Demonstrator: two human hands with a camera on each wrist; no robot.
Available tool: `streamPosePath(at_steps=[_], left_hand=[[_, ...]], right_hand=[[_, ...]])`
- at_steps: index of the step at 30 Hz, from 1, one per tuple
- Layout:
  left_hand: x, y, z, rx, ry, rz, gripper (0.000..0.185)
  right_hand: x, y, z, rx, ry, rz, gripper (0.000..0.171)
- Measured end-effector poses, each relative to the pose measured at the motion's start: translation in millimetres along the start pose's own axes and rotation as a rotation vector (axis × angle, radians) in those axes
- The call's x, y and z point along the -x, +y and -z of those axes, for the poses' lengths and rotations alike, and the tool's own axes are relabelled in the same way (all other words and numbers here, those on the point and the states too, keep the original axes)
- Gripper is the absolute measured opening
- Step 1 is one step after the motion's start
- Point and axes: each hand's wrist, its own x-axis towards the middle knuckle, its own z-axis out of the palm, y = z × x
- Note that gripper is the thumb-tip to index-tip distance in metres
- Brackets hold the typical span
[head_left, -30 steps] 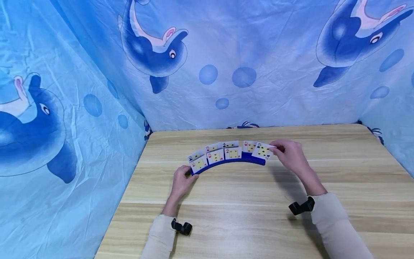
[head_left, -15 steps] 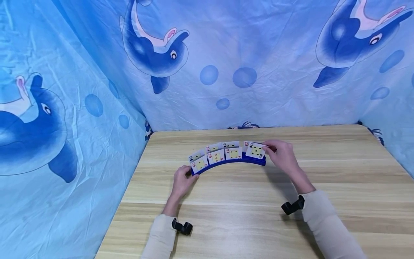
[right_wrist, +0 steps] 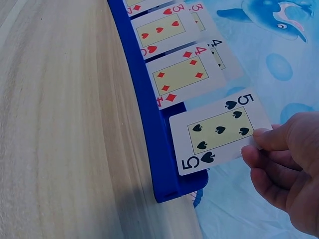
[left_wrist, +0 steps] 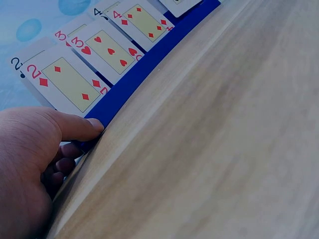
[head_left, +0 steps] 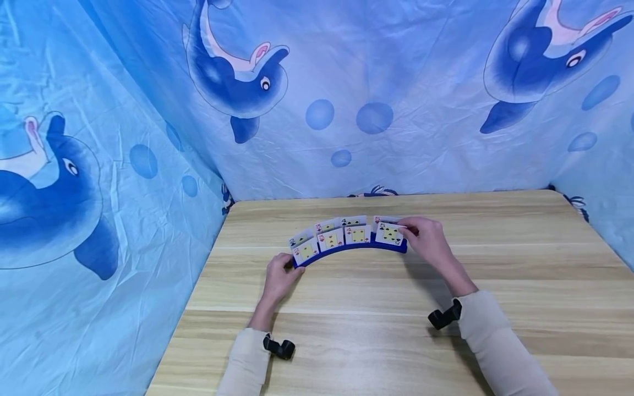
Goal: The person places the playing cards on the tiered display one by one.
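A curved blue card holder [head_left: 346, 247] stands on the table with playing cards in two rows. My left hand [head_left: 279, 276] grips its left end, the thumb on the front edge beside the two of diamonds [left_wrist: 67, 82]. To the right follow the three of hearts [left_wrist: 107, 50] and the four of diamonds [head_left: 358, 235]. Between thumb and fingers, my right hand [head_left: 427, 237] pinches the five of spades [right_wrist: 219, 130] by its upper right corner. That card is over the holder's right end, in front of a red five [head_left: 383, 219] that it mostly hides.
Behind the front row stand a black two [head_left: 298, 238], a red three [head_left: 325, 226] and a black four [head_left: 353, 220]. The wooden table [head_left: 346, 319] reaches back to a blue curtain [head_left: 421, 159] printed with dolphins.
My right hand has moved left and slightly down with the five of spades, bringing it in front of the red five at the holder's right end. My left hand stays where it was.
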Motion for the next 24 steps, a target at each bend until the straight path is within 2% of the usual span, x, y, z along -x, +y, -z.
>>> streamPosePath(at_steps=[7, 18, 24], left_hand=[[1.8, -1.0, -0.4, 0.000, -0.008, 0.009, 0.038], [2.3, 1.0, 1.2, -0.009, 0.003, -0.013, 0.037], [2.9, 2.1, 1.7, -0.001, -0.004, 0.014, 0.039]], right_hand=[[3.1, 2.3, -4.8, 0.022, -0.025, 0.001, 0.014], [4.5, 6.1, -9.4, 0.036, -0.066, 0.000, 0.014], [7.2, 1.9, -2.3, 0.053, -0.059, -0.020, 0.020]])
